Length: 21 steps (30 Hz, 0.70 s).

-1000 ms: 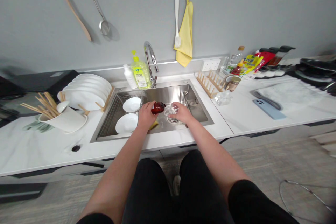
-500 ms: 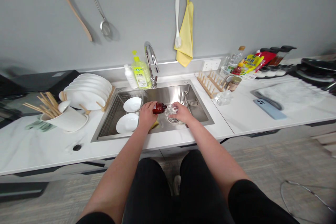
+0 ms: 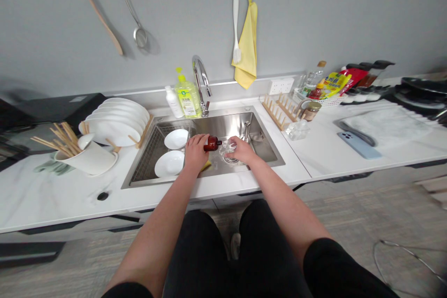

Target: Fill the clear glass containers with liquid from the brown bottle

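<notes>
Precariously, the left hand (image 3: 195, 151) was curled shut around a small amber bottle (image 3: 212, 143), which stuck out past the fingers; a wet grip could let it drop into the steel sink (image 3: 223, 125) below. The half-open right hand (image 3: 242, 150) rested on a clear crumpled plastic piece (image 3: 226, 147) beside it.

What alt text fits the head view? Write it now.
Over a steel sink, the left hand holds a small brown bottle while the right hand touches something clear and crumpled. Two white plates lie beside them.
</notes>
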Available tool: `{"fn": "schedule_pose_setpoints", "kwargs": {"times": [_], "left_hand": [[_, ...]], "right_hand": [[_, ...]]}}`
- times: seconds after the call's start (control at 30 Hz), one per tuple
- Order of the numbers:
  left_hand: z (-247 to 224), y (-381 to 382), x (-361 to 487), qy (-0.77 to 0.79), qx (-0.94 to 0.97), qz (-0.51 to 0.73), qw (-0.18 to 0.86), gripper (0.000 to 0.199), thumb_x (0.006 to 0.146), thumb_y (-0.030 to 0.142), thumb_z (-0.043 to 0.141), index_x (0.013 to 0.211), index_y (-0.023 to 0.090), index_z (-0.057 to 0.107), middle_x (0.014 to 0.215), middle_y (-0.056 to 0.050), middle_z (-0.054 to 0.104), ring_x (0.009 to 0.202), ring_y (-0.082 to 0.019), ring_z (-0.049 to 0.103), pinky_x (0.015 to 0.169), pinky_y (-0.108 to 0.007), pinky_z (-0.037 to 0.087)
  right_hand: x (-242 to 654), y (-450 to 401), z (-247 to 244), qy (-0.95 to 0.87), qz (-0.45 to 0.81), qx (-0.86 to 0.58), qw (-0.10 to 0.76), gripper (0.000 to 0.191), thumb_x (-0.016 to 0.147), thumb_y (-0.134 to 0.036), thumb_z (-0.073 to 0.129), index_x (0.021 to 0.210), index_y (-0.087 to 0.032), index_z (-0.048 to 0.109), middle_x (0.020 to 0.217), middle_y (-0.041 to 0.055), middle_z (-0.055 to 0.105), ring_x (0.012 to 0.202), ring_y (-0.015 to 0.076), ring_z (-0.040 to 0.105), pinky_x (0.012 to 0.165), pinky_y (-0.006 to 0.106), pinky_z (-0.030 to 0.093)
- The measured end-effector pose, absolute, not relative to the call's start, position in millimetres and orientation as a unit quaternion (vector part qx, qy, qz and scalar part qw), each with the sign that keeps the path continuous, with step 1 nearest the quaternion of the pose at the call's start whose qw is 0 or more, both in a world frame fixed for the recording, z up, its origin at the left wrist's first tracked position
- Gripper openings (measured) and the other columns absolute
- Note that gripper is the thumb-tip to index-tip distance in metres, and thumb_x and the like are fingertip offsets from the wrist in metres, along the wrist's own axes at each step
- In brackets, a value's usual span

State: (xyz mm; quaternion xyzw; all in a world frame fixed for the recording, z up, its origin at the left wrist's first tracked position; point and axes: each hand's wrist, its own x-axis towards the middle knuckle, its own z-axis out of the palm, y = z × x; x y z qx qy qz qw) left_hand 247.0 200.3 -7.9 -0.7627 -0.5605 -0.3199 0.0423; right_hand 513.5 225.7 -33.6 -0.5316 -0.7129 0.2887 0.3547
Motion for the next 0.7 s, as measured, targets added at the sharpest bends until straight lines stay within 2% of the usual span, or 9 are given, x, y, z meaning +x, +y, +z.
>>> {"fn": "schedule_pose_setpoints", "kwargs": {"times": [0.7], "left_hand": [[-2.0,195.8,249.9,-0.548,-0.773,-0.315,0.062,0.070,0.090,0.009,0.063,0.157,0.029,0.069,0.156,-0.011,0.072,0.154,-0.039,0.058,0.139,-0.063,0.032]], "right_hand": [[513.7,225.4,-32.8,-0.716,0.291,-0.533,0.343,0.072,0.066,-0.038,0.108,0.128,-0.027,0.072,0.123,0.0055,0.082,0.109,0.0278,0.080,0.098,0.040,0.062]]}}
